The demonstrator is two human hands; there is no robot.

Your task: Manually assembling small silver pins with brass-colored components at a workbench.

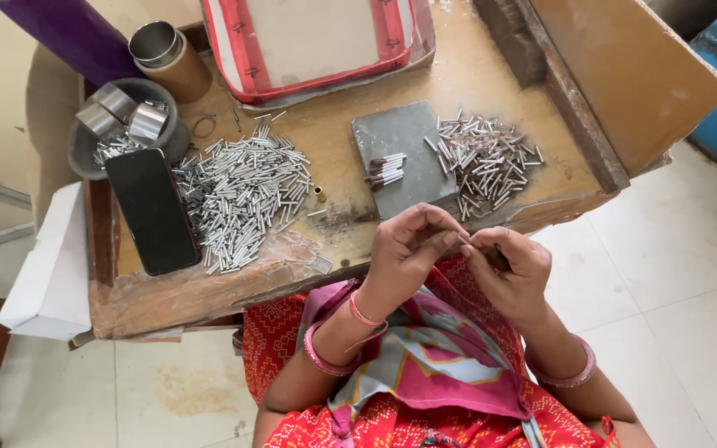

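Observation:
My left hand [408, 245] and my right hand [512, 265] meet just off the near edge of the wooden table [458, 66], fingertips pinched together on a small thin piece that is mostly hidden between them. Beyond my hands a grey slab [400, 145] lies flat with a small bundle of dark-tipped tubes [386, 170] on it. To its right is a loose pile of small metal tubes [485, 158]. A bigger heap of silver tubes [246, 195] lies at the left.
A black phone [153, 209] lies face up beside the big heap. A grey bowl [85, 153] holds metal cups and tubes. Behind it stand a brown cylinder [172, 60] and a red-edged tray [313, 41]. A white box [47, 265] sits at the table's left edge.

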